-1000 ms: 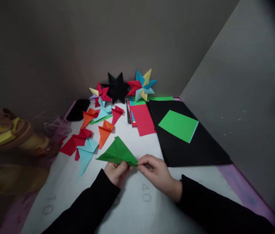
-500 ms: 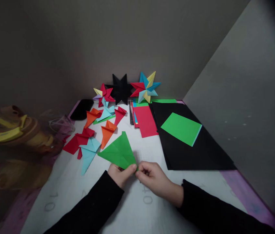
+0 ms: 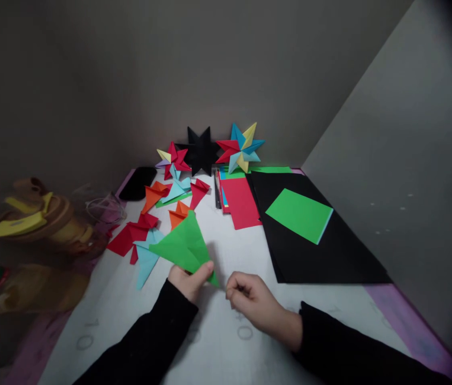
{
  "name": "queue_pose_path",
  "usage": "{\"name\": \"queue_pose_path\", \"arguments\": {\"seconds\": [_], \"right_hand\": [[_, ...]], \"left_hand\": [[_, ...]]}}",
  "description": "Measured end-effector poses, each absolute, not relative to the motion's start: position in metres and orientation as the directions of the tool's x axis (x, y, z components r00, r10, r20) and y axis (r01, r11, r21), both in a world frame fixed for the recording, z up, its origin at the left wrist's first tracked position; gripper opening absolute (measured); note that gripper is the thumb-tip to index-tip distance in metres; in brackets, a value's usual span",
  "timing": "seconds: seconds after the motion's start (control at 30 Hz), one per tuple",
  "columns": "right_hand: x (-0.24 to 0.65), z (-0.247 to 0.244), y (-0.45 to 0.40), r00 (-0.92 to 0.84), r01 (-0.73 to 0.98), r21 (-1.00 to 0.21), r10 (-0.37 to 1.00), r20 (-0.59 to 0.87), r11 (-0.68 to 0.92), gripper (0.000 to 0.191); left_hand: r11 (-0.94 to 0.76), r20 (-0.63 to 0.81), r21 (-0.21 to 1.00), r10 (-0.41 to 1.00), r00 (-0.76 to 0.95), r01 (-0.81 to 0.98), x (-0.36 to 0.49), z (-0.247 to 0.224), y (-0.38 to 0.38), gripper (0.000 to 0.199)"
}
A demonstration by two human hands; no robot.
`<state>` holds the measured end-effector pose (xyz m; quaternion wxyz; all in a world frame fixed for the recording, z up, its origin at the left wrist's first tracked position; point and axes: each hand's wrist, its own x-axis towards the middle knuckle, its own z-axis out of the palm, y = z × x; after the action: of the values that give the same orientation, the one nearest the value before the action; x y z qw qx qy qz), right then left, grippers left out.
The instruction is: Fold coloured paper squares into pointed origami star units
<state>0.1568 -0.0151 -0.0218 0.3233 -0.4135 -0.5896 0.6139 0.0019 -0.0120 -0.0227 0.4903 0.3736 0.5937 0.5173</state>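
My left hand (image 3: 190, 279) pinches a folded green paper piece (image 3: 184, 245), thumb on top and fingers beneath. The paper is kite-like, with a narrow tip pointing down toward my right hand (image 3: 253, 299). That hand's fingers are curled in a pinch just right of the tip, slightly apart from it; whether anything small is between them is hidden. Behind the green piece lie folded paper pieces: an orange one (image 3: 178, 214) partly covered, a light blue one (image 3: 145, 266) and a red one (image 3: 129, 235).
Three paper stars lean at the wall: multicoloured (image 3: 242, 147), black (image 3: 200, 151) and red (image 3: 175, 158). Black sheets (image 3: 298, 262) carry a green sheet (image 3: 300, 215) at right. Red paper (image 3: 242, 203), a phone (image 3: 138, 183) and a pot-like container (image 3: 61, 214) stand or lie around.
My left hand has moved left with the green paper, away from my right hand. The right fingers have parted from the paper's tip. The view has shifted slightly.
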Motion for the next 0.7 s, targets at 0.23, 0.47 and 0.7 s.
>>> {"name": "queue_pose_path", "arguments": {"seconds": [0.23,0.47,0.7], "right_hand": [[0.156,-0.022,-0.008,-0.38,-0.133,-0.976,0.919,-0.108,-0.17,0.022],[0.162,-0.027,-0.007,-0.232,-0.163,-0.976,0.967,-0.105,-0.145,0.026],[0.167,-0.039,-0.005,-0.108,-0.209,-0.969,0.988,-0.11,-0.131,0.026]], "left_hand": [[0.151,-0.155,0.979,0.988,-0.021,-0.14,0.024,-0.025,-0.027,0.043],[0.302,-0.28,0.934,0.95,0.134,-0.191,0.022,-0.029,-0.03,0.041],[0.424,-0.417,0.903,0.904,0.099,-0.073,0.021,-0.022,-0.028,0.026]]}}
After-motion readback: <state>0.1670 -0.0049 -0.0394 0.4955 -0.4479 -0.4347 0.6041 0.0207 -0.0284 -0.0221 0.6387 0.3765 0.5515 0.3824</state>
